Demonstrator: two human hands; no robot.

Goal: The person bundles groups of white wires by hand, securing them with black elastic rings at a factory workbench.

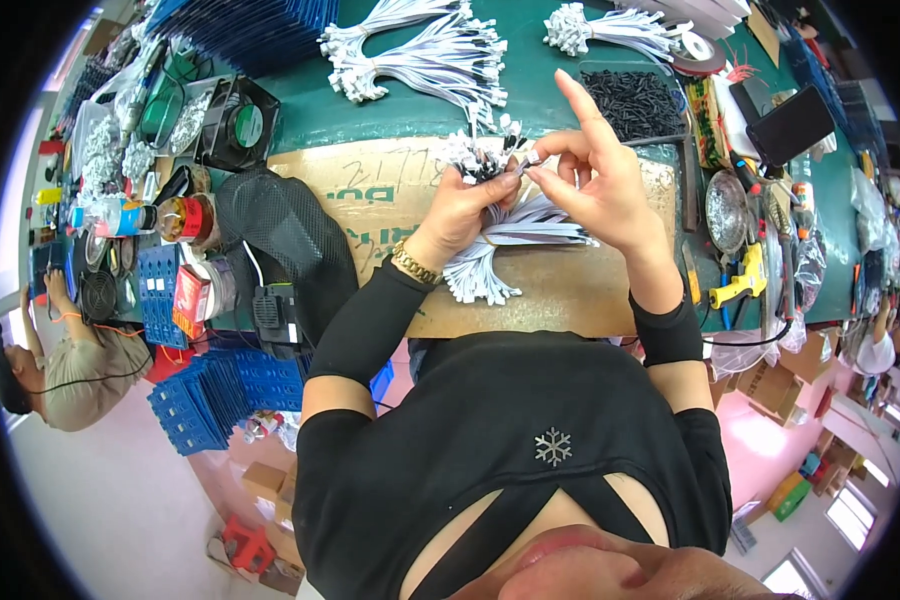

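My left hand (458, 212), with a gold watch at its wrist, is closed round a bundle of thin white cables (525, 237). The bundle's small white and black connector ends stick up above the thumb, and its tails fan out over a cardboard sheet (370, 180). My right hand (608, 185) is at the bundle's right side. Its thumb and a bent finger pinch a cable end at my left fingertips, while another finger points straight up. Beyond the hands lie larger bundles of white cables (425, 60). An open tray of small black sleeve-like pieces (630, 103) stands behind my right hand.
To the right lie a yellow glue gun (740, 278), a metal bowl (727, 210), a phone (792, 125) and a tape roll (697, 46). Left are a black fan (238, 122), a black mesh bag (280, 225) and blue trays (200, 400). A co-worker (80, 360) sits far left.
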